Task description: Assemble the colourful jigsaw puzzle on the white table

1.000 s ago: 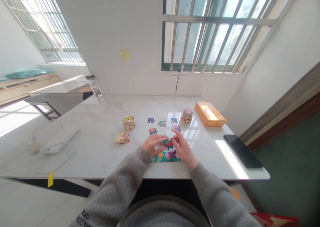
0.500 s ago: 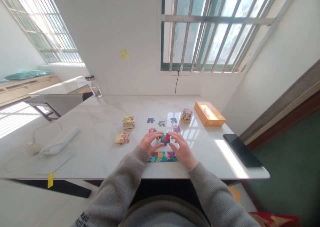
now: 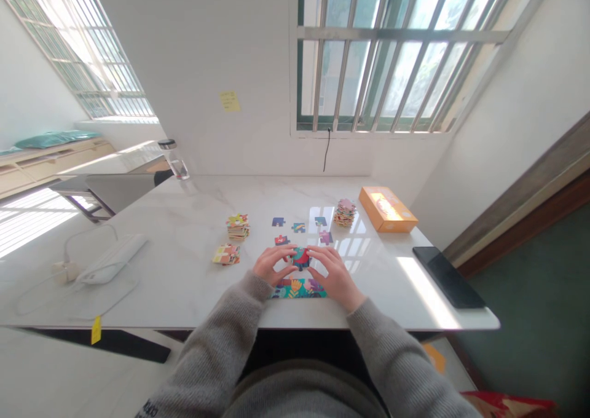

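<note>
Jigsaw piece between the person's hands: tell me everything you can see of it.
This jigsaw piece looks like flat printed card, dark teal with a red patch. The left hand's fingers and right hand's fingers flank it, hiding its outline. It sits beyond the assembled floral puzzle section. Whether it touches that or the table is unclear.

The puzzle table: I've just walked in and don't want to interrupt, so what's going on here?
A person sits at a marble table with a jigsaw puzzle. Their left hand and right hand meet around a teal-and-red piece, just above a joined colourful strip. Loose pieces such as a blue one lie beyond, with stacked pieces on the left and another stack near an orange box.
</note>
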Motion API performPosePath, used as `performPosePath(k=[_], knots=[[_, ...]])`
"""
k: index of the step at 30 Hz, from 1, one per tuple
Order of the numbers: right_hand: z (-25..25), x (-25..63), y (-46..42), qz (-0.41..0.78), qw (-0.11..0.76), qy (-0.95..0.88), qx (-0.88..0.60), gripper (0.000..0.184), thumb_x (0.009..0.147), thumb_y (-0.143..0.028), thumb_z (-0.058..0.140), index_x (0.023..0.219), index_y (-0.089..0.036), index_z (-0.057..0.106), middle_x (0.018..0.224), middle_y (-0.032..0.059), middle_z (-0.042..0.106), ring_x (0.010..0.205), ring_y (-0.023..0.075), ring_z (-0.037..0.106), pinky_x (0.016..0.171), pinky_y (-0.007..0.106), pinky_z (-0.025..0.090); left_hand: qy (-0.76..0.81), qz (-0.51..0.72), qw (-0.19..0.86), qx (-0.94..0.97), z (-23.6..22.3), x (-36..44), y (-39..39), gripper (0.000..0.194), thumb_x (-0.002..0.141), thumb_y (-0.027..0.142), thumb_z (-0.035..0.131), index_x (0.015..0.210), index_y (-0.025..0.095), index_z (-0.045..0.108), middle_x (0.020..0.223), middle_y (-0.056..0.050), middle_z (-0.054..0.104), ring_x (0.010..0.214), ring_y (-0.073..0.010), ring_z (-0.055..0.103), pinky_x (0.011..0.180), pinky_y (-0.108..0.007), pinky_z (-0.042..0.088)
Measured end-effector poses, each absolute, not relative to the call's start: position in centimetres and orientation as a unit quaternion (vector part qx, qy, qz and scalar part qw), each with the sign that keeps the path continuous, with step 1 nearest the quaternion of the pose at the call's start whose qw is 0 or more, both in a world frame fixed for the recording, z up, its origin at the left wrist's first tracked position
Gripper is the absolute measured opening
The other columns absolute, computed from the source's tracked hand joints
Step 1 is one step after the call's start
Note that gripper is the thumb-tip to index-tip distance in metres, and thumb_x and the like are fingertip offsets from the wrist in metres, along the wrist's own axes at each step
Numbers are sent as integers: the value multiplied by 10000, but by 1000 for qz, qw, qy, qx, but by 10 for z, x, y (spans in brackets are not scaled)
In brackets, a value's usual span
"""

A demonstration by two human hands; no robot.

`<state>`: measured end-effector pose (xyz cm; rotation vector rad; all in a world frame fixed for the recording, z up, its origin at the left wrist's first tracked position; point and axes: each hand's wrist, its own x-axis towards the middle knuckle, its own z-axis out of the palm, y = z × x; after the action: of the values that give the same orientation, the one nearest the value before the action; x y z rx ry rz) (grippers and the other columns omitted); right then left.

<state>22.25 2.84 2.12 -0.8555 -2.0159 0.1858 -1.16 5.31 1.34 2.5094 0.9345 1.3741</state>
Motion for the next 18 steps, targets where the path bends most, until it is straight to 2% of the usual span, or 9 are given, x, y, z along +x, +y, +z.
performPosePath(k=[3,5,7,11,18], knots=[[25,221,26,57,429,-828,-356,393,931,-241,644,1321,-276,609,1278,81,682,1096,268,605,978,483,480,316,439,46,840,18,-20,48,372,903,372,694,1239,229,623,1244,-128,707,947,-220,717,907,-422,549],[27,221,24,52,414,-834,-360,420,928,-252,652,1343,-287,597,1270,75,690,1070,270,609,976,490,468,339,429,17,837,23,-33,43,470,903,372,684,1338,235,571,1328,-135,659,1169,-273,649,991,-458,515],[29,220,23,50,405,-839,-361,432,928,-254,653,1353,-297,591,1264,69,695,1058,271,609,975,495,456,383,435,-4,815,26,-53,37,467,928,342,638,1374,238,548,1378,-126,621,1257,-279,591,1050,-475,482],[32,211,22,54,394,-851,-344,391,927,-259,657,1314,-296,616,1256,60,700,1037,266,605,959,484,444,438,448,-10,779,18,-99,23,229,949,292,573,1139,228,684,1109,-74,727,1067,-235,668,1023,-439,510],[43,169,21,49,340,-880,-329,344,903,-289,707,1242,-276,650,1229,65,711,1013,281,580,925,473,415,471,386,50,792,-1,-119,-1,169,916,292,580,964,207,718,933,-67,744,912,-226,686,862,-377,570]])
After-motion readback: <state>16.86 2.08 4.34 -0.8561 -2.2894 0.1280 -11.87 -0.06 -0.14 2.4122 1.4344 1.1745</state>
